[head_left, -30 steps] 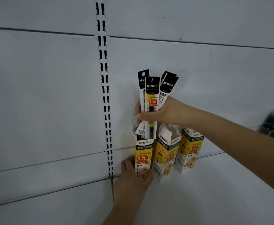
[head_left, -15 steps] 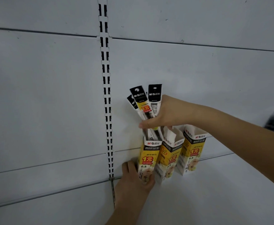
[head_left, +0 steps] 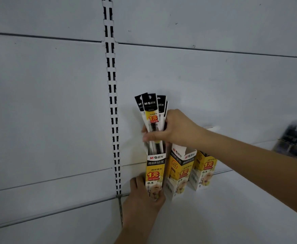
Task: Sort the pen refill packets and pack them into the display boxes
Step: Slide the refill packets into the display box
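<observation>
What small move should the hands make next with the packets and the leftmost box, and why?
Probably push the packets straight down. The right hand grips them with their lower ends already inside the open top of the leftmost box, most of their length still sticking out, while the left hand steadies that box at its base.

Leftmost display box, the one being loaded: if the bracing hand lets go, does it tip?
Probably. The leftmost display box is tall and narrow, and the refill packets stick out well above its rim, so it looks top-heavy. It appears to be thin card, likely light. The left hand grips its base while the right hand feeds packets.
</observation>
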Demonstrator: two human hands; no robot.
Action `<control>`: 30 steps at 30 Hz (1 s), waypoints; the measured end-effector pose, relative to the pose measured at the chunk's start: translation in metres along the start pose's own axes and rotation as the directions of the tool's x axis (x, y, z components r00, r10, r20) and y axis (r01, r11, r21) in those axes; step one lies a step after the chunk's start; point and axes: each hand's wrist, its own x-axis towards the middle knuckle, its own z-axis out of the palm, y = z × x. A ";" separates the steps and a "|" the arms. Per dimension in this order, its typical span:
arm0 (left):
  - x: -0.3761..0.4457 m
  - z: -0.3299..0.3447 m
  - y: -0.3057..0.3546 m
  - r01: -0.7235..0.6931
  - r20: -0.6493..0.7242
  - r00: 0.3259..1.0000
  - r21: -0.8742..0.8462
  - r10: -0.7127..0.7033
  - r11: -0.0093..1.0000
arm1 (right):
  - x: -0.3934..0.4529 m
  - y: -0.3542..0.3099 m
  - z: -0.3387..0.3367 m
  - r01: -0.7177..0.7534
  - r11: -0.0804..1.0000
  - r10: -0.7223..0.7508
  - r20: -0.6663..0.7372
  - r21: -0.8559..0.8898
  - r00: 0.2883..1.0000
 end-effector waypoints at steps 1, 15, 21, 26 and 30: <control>0.000 0.000 0.000 0.000 0.000 1.000 0.001 0.000 1.000 | -0.002 0.000 0.001 -0.014 1.000 0.013 0.022 0.011 1.000; 0.000 0.002 -0.002 -0.019 -0.016 1.000 -0.031 0.019 0.999 | -0.006 -0.008 -0.026 -0.015 0.970 0.035 -0.077 0.244 0.996; 0.000 0.001 -0.002 -0.008 -0.006 1.000 -0.041 0.008 0.999 | -0.005 -0.004 -0.027 0.023 0.998 -0.031 -0.131 -0.062 0.991; 0.001 0.002 -0.001 -0.002 0.005 1.000 -0.042 0.002 0.999 | -0.005 -0.002 -0.024 0.096 0.938 -0.175 -0.215 -0.333 0.961; 0.002 0.003 -0.003 -0.007 0.000 1.000 -0.042 0.007 0.999 | -0.008 0.000 -0.009 0.146 0.861 -0.160 0.013 -0.488 0.987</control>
